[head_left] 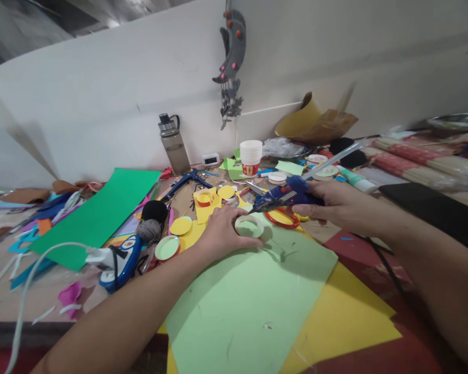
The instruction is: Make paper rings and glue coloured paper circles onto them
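Observation:
My right hand [331,205] is wrapped around a blue hot glue gun [283,196], with a clear glue stick [337,159] jutting from its back. The nozzle points left and down, close to the rim of a small round paper ring with a light green inside [249,227]. Thumb and fingers of my left hand [226,228] close around that ring and hold it on a light green paper sheet [242,301]. Whether glue is coming out is too small to tell. Just behind the ring lies a red-orange ring [283,218].
Yellow paper [343,311] lies under the green sheet. Left are a blue power strip [120,262], green card [101,213] and paper discs [180,226]. Behind stand a water bottle [174,148] and stacked paper cups [251,158]. A black flat object [432,213] lies right.

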### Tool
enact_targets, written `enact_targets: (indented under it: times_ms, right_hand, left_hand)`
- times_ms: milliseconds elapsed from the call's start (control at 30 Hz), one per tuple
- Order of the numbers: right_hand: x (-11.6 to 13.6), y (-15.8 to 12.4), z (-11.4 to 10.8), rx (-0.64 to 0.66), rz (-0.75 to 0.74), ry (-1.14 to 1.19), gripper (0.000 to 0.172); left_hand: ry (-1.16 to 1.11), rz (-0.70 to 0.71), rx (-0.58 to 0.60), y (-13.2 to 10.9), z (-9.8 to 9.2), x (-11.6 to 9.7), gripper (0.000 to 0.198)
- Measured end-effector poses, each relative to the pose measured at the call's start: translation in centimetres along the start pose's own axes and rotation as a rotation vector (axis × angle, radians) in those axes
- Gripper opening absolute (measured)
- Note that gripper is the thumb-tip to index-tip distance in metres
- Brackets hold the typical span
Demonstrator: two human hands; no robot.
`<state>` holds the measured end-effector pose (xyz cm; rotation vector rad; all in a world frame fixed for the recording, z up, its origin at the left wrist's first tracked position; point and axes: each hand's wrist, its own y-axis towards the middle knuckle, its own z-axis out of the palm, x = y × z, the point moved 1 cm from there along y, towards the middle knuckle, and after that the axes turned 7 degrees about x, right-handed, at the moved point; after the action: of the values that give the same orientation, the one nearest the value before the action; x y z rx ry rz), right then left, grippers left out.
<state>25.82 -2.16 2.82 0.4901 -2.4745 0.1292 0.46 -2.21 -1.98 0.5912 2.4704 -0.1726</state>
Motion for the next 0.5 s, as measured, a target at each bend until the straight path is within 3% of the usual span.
enact_targets:
  times_ms: [100,333,400,500]
  right_hand:
    - [-0.1,-0.1,-0.1,0.072,-0.006,0.014,0.049]
    - [-0.2,-0.1,-0.1,0.035,-0.021,0.047,0.047]
    - [-0.3,-0.1,-0.1,0.023,-0.011,0.024,0.047]
    - [-0.2,-0.2,-0.1,0.028,0.001,-0.009,0.048]
  left_hand:
    - [0.042,0.022,0.026,-0.3,-0.1,-0.1,0.083]
    - [0.135,0.021,0.096,-0.4,-1.9,1.0,0.107]
    - [0.168,0.043,0.190,-0.4,-2.5,1.7,0.107]
    - [0.223,0.040,0.220,-0.5,-2.8,2.0,0.101]
